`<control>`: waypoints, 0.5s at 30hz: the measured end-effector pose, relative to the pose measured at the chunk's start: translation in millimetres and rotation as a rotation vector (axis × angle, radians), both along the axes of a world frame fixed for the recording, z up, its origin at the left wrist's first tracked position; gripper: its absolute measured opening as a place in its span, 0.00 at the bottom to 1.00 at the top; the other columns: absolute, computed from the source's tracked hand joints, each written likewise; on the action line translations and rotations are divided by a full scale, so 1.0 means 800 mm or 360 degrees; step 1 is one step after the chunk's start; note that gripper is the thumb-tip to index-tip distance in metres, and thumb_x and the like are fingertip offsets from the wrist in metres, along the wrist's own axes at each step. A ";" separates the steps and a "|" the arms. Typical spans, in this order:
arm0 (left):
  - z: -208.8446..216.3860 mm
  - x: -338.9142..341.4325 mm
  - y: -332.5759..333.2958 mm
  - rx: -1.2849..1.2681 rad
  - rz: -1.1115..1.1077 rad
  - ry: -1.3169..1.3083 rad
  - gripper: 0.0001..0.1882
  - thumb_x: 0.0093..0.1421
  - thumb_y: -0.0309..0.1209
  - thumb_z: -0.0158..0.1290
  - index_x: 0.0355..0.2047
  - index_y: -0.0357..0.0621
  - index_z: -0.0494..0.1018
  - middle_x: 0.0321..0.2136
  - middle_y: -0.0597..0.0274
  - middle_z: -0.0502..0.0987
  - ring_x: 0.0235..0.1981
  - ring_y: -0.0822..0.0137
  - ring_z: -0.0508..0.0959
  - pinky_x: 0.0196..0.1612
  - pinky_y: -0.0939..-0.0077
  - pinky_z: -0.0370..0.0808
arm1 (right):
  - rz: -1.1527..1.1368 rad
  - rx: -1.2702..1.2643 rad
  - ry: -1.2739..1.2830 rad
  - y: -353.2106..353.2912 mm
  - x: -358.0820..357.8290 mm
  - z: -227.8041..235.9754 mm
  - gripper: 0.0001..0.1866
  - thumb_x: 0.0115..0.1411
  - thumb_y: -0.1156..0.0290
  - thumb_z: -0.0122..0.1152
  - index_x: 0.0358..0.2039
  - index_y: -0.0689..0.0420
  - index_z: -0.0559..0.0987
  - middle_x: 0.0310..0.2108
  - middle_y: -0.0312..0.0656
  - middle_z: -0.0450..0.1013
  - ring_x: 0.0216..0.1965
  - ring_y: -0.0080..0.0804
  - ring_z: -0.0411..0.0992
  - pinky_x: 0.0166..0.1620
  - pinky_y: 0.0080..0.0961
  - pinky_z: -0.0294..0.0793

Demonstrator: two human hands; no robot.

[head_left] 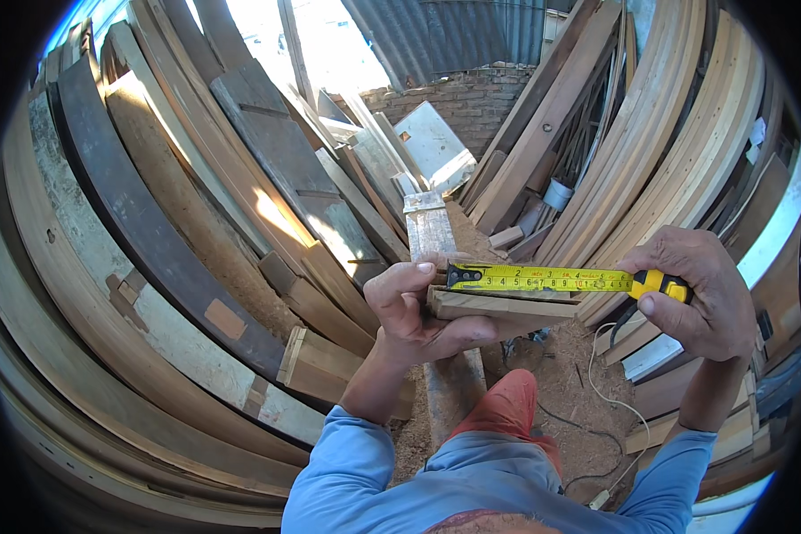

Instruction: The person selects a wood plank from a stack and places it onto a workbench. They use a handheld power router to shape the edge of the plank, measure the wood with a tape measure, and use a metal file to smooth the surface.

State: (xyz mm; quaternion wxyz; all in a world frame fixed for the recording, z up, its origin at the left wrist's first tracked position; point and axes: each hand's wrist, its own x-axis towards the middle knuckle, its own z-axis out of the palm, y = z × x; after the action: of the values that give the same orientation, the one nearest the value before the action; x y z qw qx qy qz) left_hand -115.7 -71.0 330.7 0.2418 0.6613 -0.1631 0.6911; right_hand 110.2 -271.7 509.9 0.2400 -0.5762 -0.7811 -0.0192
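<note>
A yellow tape measure (pixel 663 287) with black parts sits in my right hand (pixel 707 289), fingers closed round its case. Its yellow blade (pixel 534 279) is pulled out to the left, lying along the upper edge of a short wooden board (pixel 503 306). My left hand (pixel 405 307) grips the board's left end, thumb beneath and fingers behind. The blade's dark end hook (pixel 452 274) is beside my left fingertips; whether it catches the board's edge I cannot tell. Part of the board's right end lies behind the blade and is hard to make out.
Long planks (pixel 142 240) lean in rows on the left, and more boards (pixel 676 142) stand on the right. A narrow worn beam (pixel 430 233) runs beneath my hands. A pale cable (pixel 636 414) trails over the sawdust-covered floor (pixel 561 378). A small white bucket (pixel 557 194) stands farther off.
</note>
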 end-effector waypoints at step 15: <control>-0.007 -0.006 0.005 0.0005 0.0087 0.0043 0.49 0.48 0.40 0.74 0.59 0.40 0.52 0.51 0.46 0.69 0.48 0.57 0.82 0.44 0.69 0.83 | 0.0008 -0.0043 -0.0003 0.008 -0.007 0.002 0.21 0.56 0.55 0.58 0.38 0.61 0.85 0.21 0.41 0.73 0.23 0.31 0.70 0.28 0.30 0.68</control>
State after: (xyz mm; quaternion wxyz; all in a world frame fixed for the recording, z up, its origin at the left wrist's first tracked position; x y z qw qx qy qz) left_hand -120.8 -67.1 325.1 0.2239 0.6752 -0.1428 0.6882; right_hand 104.6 -265.6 511.7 0.2314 -0.5774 -0.7829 -0.0087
